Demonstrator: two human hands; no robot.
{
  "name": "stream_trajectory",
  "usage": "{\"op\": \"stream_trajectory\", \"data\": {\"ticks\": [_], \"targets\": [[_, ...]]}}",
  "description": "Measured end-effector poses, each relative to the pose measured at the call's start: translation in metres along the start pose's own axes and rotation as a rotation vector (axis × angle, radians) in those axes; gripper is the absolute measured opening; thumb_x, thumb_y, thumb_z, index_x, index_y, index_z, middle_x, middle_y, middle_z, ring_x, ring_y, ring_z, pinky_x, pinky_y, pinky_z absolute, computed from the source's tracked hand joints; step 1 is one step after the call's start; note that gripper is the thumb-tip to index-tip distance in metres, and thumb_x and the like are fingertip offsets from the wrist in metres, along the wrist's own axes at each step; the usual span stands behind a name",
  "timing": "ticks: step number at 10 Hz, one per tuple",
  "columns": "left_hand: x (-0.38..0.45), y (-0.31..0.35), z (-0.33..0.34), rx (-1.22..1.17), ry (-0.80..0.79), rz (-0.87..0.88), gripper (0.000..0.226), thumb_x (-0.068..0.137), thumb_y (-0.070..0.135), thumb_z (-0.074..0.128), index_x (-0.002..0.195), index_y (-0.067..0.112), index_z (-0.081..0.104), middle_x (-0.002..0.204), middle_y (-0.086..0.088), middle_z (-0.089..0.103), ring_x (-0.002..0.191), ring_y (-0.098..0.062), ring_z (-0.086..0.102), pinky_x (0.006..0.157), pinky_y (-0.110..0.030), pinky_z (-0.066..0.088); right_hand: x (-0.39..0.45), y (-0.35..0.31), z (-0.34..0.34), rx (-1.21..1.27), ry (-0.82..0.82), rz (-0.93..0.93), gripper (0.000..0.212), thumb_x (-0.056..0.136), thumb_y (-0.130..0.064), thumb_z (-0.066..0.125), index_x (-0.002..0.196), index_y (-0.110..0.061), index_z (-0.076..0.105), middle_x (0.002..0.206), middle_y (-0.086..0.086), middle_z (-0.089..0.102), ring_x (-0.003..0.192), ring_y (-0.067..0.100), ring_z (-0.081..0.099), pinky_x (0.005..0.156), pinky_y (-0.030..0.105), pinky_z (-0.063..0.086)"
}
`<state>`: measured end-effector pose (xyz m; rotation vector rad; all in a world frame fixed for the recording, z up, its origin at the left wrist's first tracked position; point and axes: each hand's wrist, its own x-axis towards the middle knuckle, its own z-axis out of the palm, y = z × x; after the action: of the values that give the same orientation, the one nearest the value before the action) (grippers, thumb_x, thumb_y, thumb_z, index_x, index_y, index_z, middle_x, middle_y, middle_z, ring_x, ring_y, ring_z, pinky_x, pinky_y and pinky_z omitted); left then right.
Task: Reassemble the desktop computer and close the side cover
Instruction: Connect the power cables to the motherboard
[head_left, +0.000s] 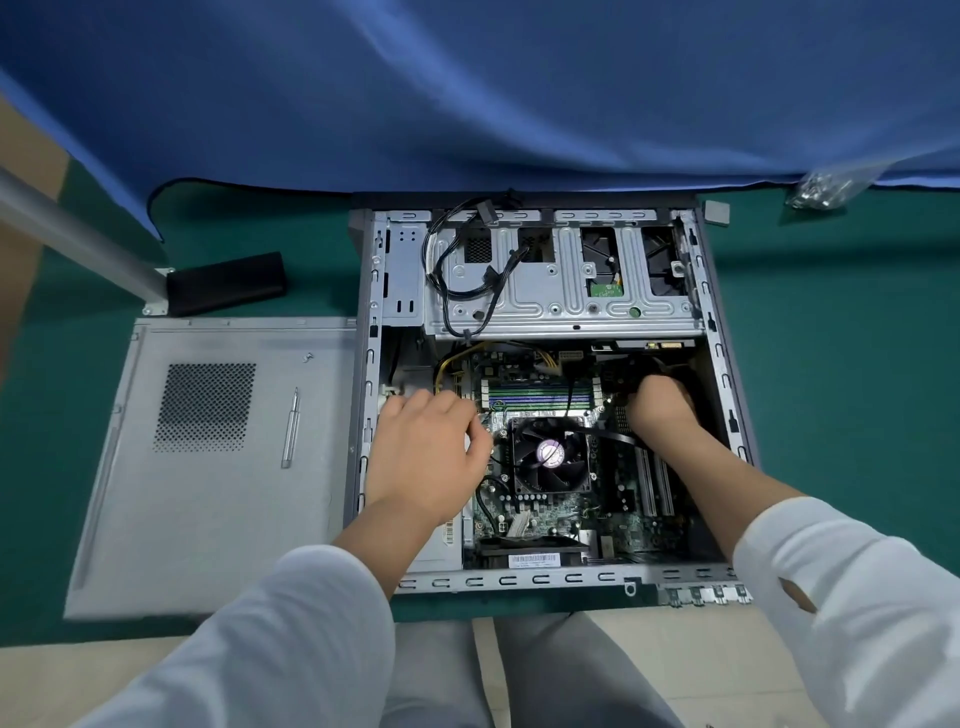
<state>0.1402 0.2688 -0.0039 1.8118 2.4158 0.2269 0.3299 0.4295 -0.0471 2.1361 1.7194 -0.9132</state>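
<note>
- We see the case (550, 395) lying on its side on the green mat (841, 364), open face up, its long axis running away from us; the drive cage (561, 280) sits at the far end and the rear edge with its tabs is nearest us.
- Inside, the board (550, 499) fills the near half, with the fan (551, 454) at its middle and the memory sticks (540, 397) lying crosswise just beyond it.
- Black cables (457, 270) loop over the left of the drive cage.
- Our left hand (431, 452) is over the left side of the board, fingers curled loosely beside the fan; whether they pinch anything we cannot tell, since the tips are blurred.
- Our right hand (662, 410) reaches down into the far right corner of the board; its fingers are curled under and hidden, among dark cables, so we cannot tell what it holds, if anything.
- The cover (208, 467) lies flat on the mat just left of the case, long axis the same way, vent grille towards the far end.
- A screwdriver (291, 426) rests on the cover, pointing away from us.
- A black block (226, 283) lies beyond the cover, beside a metal post (78, 239).
- A bag of small metal parts (826, 189) sits at the far right, partly under the blue cloth (467, 93); its contents are hard to make out.
</note>
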Motion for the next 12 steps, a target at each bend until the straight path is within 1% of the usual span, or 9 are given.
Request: {"op": "stream_trajectory", "data": {"ticks": [2,3,4,5,6,7,8,10,12], "targets": [[0.001,0.000,0.000,0.001,0.001,0.000,0.039,0.088,0.033,0.027,0.072,0.020,0.059,0.068,0.006,0.053,0.069,-0.014,0.034,0.074,-0.034,0.034,-0.003,-0.006,-0.011,-0.108,-0.109,0.034,0.029,0.095,0.000,0.039,0.114,0.005,0.060,0.118,0.017,0.063,0.104,0.030,0.060,0.082,0.029,0.047],[0.001,0.000,0.000,-0.001,-0.008,-0.004,0.041,0.088,0.035,0.024,0.072,0.020,0.059,0.068,0.009,0.043,0.070,-0.013,0.033,0.075,-0.034,0.034,-0.010,-0.007,-0.012,-0.468,-0.135,-0.066,0.035,0.096,0.002,0.035,0.121,-0.004,0.059,0.124,0.005,0.061,0.088,0.021,0.060,0.071,0.021,0.046],[0.001,0.001,-0.001,-0.007,-0.022,-0.002,0.041,0.088,0.035,0.025,0.074,0.020,0.060,0.069,0.008,0.049,0.070,-0.014,0.035,0.076,-0.034,0.034,-0.006,-0.003,-0.008,-0.371,-0.102,-0.068,0.034,0.095,0.000,0.037,0.118,-0.005,0.061,0.119,0.005,0.064,0.108,0.022,0.061,0.076,0.022,0.046],[0.001,0.000,-0.001,-0.004,-0.032,0.002,0.038,0.089,0.034,0.028,0.076,0.020,0.061,0.073,0.006,0.057,0.071,-0.015,0.040,0.077,-0.033,0.034,-0.009,0.000,-0.005,0.191,0.043,-0.012,0.027,0.095,-0.002,0.039,0.112,0.006,0.059,0.112,0.023,0.061,0.105,0.036,0.058,0.072,0.030,0.037],[0.000,0.000,-0.001,-0.007,-0.026,-0.002,0.035,0.089,0.032,0.031,0.074,0.020,0.060,0.072,0.006,0.058,0.071,-0.014,0.035,0.077,-0.034,0.034,0.001,0.006,0.003,-0.065,0.051,-0.104,0.026,0.095,-0.003,0.040,0.108,0.008,0.059,0.109,0.027,0.060,0.103,0.038,0.058,0.071,0.032,0.036],[0.000,0.000,-0.001,-0.004,-0.015,0.000,0.031,0.089,0.032,0.034,0.072,0.021,0.058,0.071,0.006,0.056,0.071,-0.014,0.033,0.076,-0.034,0.035,-0.002,0.002,-0.001,-0.224,0.022,-0.092,0.027,0.092,0.001,0.040,0.106,0.007,0.062,0.105,0.019,0.066,0.097,0.033,0.062,0.075,0.033,0.048],[-0.001,0.000,0.000,-0.003,0.006,0.006,0.027,0.088,0.030,0.039,0.071,0.021,0.058,0.070,0.006,0.056,0.069,-0.014,0.036,0.075,-0.034,0.035,-0.008,-0.001,-0.001,-0.345,0.025,-0.128,0.027,0.090,0.005,0.041,0.102,0.002,0.065,0.098,0.014,0.069,0.087,0.030,0.065,0.071,0.031,0.051],[-0.001,0.000,0.002,-0.001,0.014,0.012,0.025,0.088,0.029,0.040,0.070,0.021,0.056,0.069,0.006,0.054,0.069,-0.015,0.037,0.075,-0.034,0.036,-0.001,-0.006,0.010,-0.491,0.084,-0.202,0.026,0.088,0.005,0.045,0.103,-0.001,0.065,0.101,0.017,0.069,0.096,0.034,0.064,0.062,0.035,0.043],[0.000,0.000,0.001,-0.009,0.015,0.005,0.033,0.088,0.032,0.033,0.070,0.019,0.057,0.068,0.005,0.055,0.068,-0.017,0.042,0.073,-0.035,0.037,-0.002,-0.004,0.007,-0.615,0.065,-0.240,0.023,0.089,0.004,0.045,0.098,-0.002,0.066,0.091,0.013,0.070,0.084,0.030,0.067,0.054,0.032,0.044]]}}
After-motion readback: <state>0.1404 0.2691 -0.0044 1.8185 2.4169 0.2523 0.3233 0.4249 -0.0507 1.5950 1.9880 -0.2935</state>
